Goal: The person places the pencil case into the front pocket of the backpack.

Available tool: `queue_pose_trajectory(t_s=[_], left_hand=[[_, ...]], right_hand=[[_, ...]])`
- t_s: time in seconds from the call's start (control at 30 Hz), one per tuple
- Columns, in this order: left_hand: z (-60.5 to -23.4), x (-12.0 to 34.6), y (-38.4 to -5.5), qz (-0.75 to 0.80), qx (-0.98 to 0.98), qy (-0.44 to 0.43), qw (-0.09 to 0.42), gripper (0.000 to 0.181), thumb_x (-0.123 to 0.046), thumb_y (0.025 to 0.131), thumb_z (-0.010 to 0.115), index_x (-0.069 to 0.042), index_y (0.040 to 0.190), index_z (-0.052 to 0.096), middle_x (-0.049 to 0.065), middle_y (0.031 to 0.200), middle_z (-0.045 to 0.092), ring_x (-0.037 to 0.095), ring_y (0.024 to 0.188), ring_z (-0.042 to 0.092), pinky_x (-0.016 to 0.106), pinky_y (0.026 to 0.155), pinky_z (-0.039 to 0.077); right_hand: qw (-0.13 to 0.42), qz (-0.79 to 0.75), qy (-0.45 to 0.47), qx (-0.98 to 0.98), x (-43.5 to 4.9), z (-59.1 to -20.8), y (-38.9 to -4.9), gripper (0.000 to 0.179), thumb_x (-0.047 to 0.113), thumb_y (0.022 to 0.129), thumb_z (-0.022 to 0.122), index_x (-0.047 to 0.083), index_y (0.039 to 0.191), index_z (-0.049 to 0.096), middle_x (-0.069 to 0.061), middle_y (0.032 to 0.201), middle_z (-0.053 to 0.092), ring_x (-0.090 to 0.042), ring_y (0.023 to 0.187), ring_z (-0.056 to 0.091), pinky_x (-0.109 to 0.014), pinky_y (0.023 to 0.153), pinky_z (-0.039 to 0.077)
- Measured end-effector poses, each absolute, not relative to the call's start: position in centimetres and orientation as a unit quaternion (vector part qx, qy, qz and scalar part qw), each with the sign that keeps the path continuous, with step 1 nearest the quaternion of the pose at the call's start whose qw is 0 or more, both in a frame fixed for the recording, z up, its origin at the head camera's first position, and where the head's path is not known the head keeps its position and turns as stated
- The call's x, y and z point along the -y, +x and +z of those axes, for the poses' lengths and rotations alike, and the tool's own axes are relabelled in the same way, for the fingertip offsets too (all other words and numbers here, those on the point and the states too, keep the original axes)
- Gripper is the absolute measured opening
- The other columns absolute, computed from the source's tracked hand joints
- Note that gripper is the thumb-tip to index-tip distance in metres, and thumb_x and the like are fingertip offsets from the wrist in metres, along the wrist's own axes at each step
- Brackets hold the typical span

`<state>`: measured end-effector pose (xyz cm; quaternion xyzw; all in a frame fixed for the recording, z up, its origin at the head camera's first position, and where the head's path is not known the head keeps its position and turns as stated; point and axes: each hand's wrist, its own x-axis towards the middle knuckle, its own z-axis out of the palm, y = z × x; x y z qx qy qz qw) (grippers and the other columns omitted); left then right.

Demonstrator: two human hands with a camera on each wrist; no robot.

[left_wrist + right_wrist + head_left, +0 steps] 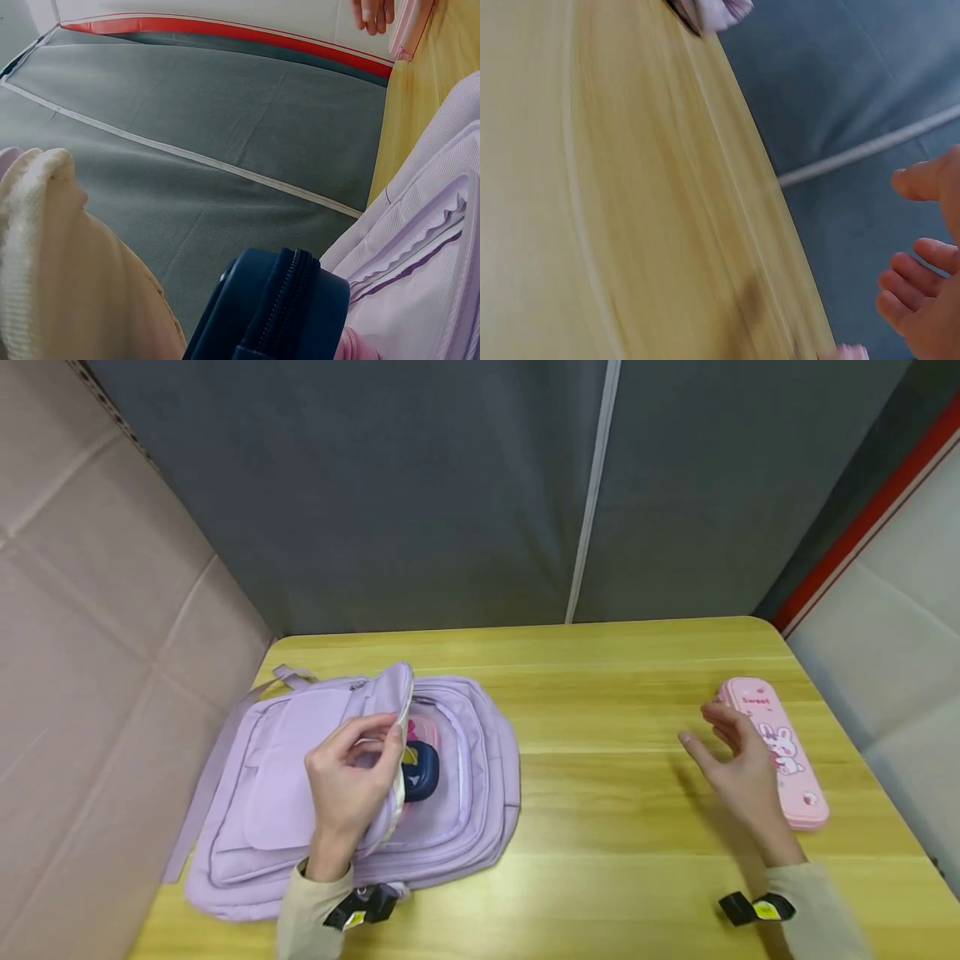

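A lilac backpack [281, 760] lies on the table, its front pocket unzipped. My left hand [345, 789] pinches the pocket's flap [396, 689] between thumb and fingers and holds it raised. Inside the pocket sits a small navy zip case [426, 772] with a yellow mark, partly hidden by the flap. Behind it shows a pink item [424, 728], mostly covered. To the right, my right hand [744, 777] hovers with thumb and fingers apart, nothing between them. It overlaps the left side of a pink pencil case [791, 760] with a bunny picture; contact cannot be made out.
The yellow wooden table [592, 777] spans between the bag and the pencil case. A dark grey curtain [420, 510] closes off the far side. Pale padded walls [97, 635] stand left and right. A strap [202, 793] trails along the bag's left side.
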<state>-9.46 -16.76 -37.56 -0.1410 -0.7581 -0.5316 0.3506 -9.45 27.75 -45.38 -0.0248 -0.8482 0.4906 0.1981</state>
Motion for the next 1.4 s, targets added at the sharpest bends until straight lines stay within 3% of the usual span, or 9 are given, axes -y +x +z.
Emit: queue_pose_trajectory(t_s=[0.17,0.27,0.53,0.63,0.87,1.03,1.13,1.23,1.4], left_hand=[[-37.7,16.6,-9.5,-0.532,0.757,-0.146,0.35,0.016,0.008,0.079,0.075,0.0,0.093,0.078,0.014,0.083,0.076,0.001,0.067,0.068,0.014,0.062,0.06],[-37.8,16.5,-9.5,-0.534,0.756,-0.148,0.349,0.016,0.008,0.08,0.074,0.0,0.093,0.078,0.014,0.083,0.076,0.001,0.068,0.068,0.015,0.062,0.06],[-37.8,16.6,-9.5,-0.527,0.757,-0.145,0.358,0.016,0.008,0.079,0.074,0.0,0.093,0.078,0.014,0.083,0.076,0.0,0.068,0.068,0.014,0.062,0.06],[-37.9,16.6,-9.5,-0.528,0.756,-0.145,0.359,0.017,0.008,0.079,0.075,0.0,0.093,0.078,0.014,0.083,0.077,0.001,0.068,0.068,0.014,0.062,0.06],[-38.0,16.2,-9.4,-0.532,0.757,-0.146,0.351,0.018,0.009,0.079,0.075,0.0,0.093,0.078,0.014,0.084,0.077,0.0,0.068,0.068,0.015,0.063,0.06],[-37.9,16.1,-9.4,-0.53,0.758,-0.148,0.35,0.018,0.008,0.079,0.075,-0.001,0.094,0.078,0.013,0.085,0.077,0.0,0.068,0.069,0.014,0.063,0.06],[-37.9,16.1,-9.3,-0.528,0.759,-0.15,0.35,0.018,0.009,0.078,0.075,-0.001,0.094,0.078,0.013,0.084,0.077,0.0,0.068,0.069,0.015,0.063,0.06],[-38.0,16.2,-9.2,-0.525,0.76,-0.15,0.352,0.018,0.009,0.078,0.074,0.0,0.093,0.078,0.013,0.083,0.077,0.0,0.069,0.068,0.014,0.062,0.06],[-38.1,16.1,-9.2,-0.523,0.761,-0.15,0.353,0.019,0.01,0.077,0.074,0.0,0.093,0.078,0.013,0.083,0.077,0.0,0.069,0.068,0.014,0.062,0.06]], right_hand=[[0.176,0.44,-0.112,0.874,-30.3,-45.1,-8.4,0.062,0.021,0.091,0.076,0.002,0.144,0.05,-0.01,0.137,0.057,0.01,0.111,0.046,0.004,0.093,0.037],[0.16,0.393,-0.16,0.891,-31.4,-45.1,-7.7,0.068,0.028,0.089,0.077,0.003,0.146,0.048,-0.022,0.138,0.054,0.0,0.107,0.044,-0.003,0.082,0.032],[0.16,0.366,-0.217,0.891,-33.0,-45.7,-6.7,0.074,0.022,0.084,0.077,-0.001,0.147,0.045,-0.029,0.141,0.051,-0.041,0.123,0.047,-0.019,0.091,0.033],[0.151,0.348,-0.206,0.902,-34.1,-46.1,-6.2,0.08,0.021,0.082,0.078,-0.008,0.147,0.041,-0.035,0.139,0.048,-0.048,0.12,0.046,-0.031,0.088,0.034],[0.098,0.315,-0.175,0.928,-36.2,-47.4,-4.3,0.097,0.02,0.076,0.085,-0.02,0.145,0.03,-0.045,0.131,0.044,-0.05,0.108,0.045,-0.029,0.076,0.033],[0.05,0.322,-0.195,0.925,-36.5,-47.8,-3.2,0.107,0.025,0.079,0.085,-0.024,0.147,0.018,-0.052,0.134,0.036,-0.059,0.115,0.043,-0.056,0.089,0.046],[0.043,0.325,-0.228,0.917,-36.4,-47.9,-2.8,0.104,0.029,0.08,0.085,-0.024,0.145,0.023,-0.049,0.133,0.04,-0.058,0.116,0.046,-0.045,0.085,0.048],[0.046,0.329,-0.285,0.899,-36.0,-47.8,-2.5,0.102,0.037,0.079,0.085,-0.016,0.148,0.033,-0.041,0.137,0.047,-0.05,0.117,0.05,-0.026,0.075,0.036],[0.095,0.354,-0.374,0.852,-35.6,-47.6,-2.3,0.098,0.045,0.075,0.087,0.006,0.153,0.042,-0.026,0.144,0.054,-0.024,0.111,0.052,-0.015,0.075,0.031]])
